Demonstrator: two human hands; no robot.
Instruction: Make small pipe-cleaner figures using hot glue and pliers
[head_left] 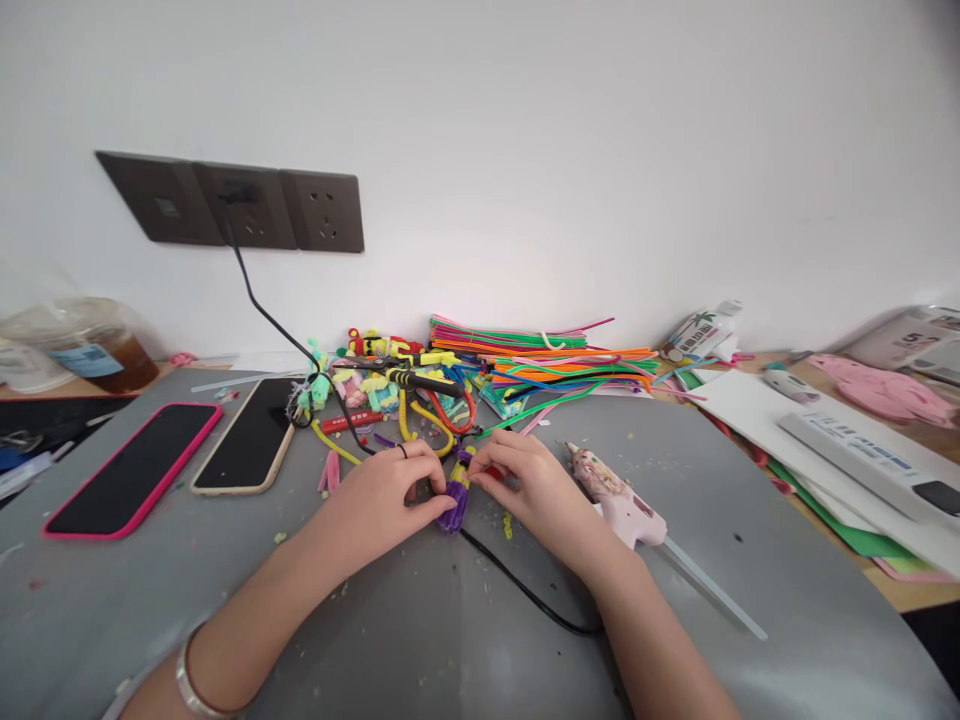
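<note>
Between my hands stands a small purple-and-yellow pipe cleaner figure (453, 508), its purple part low and its yellow part higher up. My left hand (401, 490) pinches it from the left, thumb against the purple part. From the other side, the thumb and forefinger of my right hand (529, 490) close on its yellow part. My fingers hide some of the figure. Just right of my right hand lies a pink glue gun (626, 508) with a clear glue stick (716, 588) protruding from its back. A black cord (517, 582) runs beneath my hands.
Black-handled pliers (424, 382) lie on a pile of coloured pipe cleaner pieces, with bundles of long pipe cleaners (517, 338) by the wall. Left are a pink-cased phone (127, 478), another phone (247, 440) and a drink cup (105, 350). White paper (750, 405) lies right.
</note>
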